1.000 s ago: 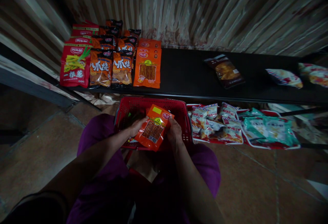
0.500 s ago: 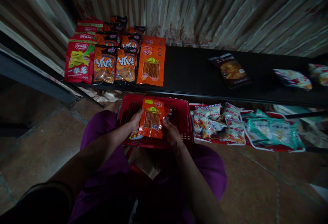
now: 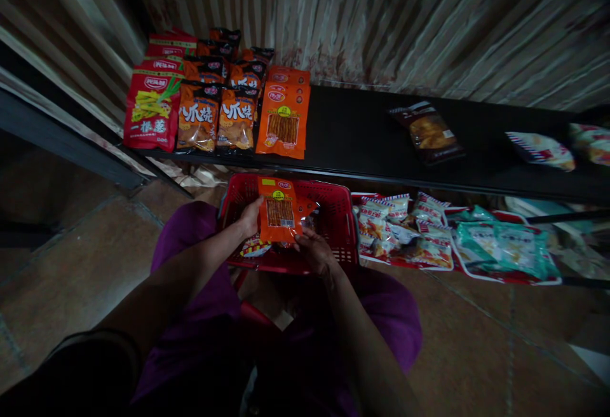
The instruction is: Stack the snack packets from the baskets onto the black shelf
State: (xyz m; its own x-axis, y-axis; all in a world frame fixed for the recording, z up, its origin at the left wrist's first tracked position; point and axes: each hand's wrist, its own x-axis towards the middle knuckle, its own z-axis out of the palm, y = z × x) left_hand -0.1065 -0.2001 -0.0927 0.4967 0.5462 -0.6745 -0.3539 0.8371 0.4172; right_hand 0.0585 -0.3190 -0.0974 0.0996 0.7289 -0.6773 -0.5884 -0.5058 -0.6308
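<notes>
The flat, rectangular orange plastic packet (image 3: pixel 277 213) could slip, as fingers of the left hand (image 3: pixel 248 219) pinch only one edge and, visibility being poor, the right hand (image 3: pixel 315 248) apparently one corner.

Appears to be a small snack shop or a shop-like display. Judged from a black shelf (image 3: pixel 352 124) stocked with sealed packets, sorted by kind and faced forward in rows: red packets (image 3: pixel 152 115), black-and-orange packets (image 3: pixel 197 118), orange packets (image 3: pixel 283 118). Also noted, lower down: a red shopping basket (image 3: pixel 340 213), plus white-rimmed red baskets (image 3: pixel 405 263) filled with white packets (image 3: pixel 433 242) and green packets (image 3: pixel 512 248). Backed by pleated, curtain-like fabric (image 3: pixel 333 10); floored in brown tile (image 3: pixel 462 328). Unable to tell real store from mock-up.
</notes>
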